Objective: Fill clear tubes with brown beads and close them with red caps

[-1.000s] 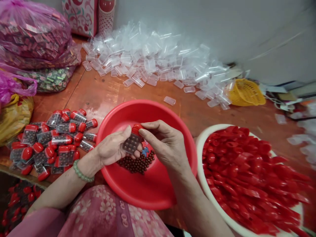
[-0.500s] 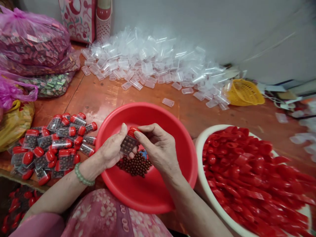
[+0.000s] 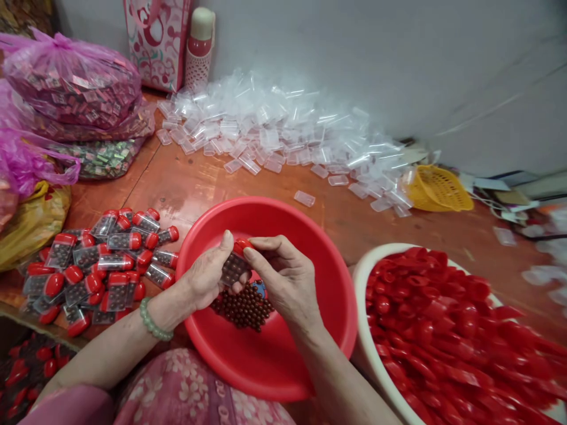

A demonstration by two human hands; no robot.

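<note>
"Red-capped container [image 3: 234,268] was up in both hands, over the near-left part of the red basin [image 3: 261,383]! What lay out to the left?"

"Purple bags [image 3: 84,97] bulged with small pieces, a yellow bag [image 3: 33,227] sat below them, and then came a heap of filled containers [image 3: 115,257], see-through bodies, red caps, dark balls inside!"

"And the left hand [image 3: 208,277]?"

"In from the heap's side it reached, a green bracelet [image 3: 154,321] at the wrist! Its thumb stood up beside the cap, and its fingers curled under the clear body, partly open, cradling it. Whether that thumb touched the cap, I couldn't tell."

"Under the hands?"

"Loose brown balls [image 3: 248,310] in the basin, gathered in one patch! Behind the basin, clear empty cases [image 3: 274,127] spread in a long pile by the wall."

"Now the right hand [image 3: 290,280]!"

"A neat pinch! Thumb and forefinger closed on the red cap [image 3: 241,245] at the container's upper end, the hand's other fingers bent in behind. The container tilted, dark balls showing in rows through its side."

"And the far right?"

"A yellow basket [image 3: 438,189] lay tipped beside the clear pile, and nearer, a white tub [image 3: 362,307] was heaped with red plastic pieces [image 3: 452,336]!"
</note>
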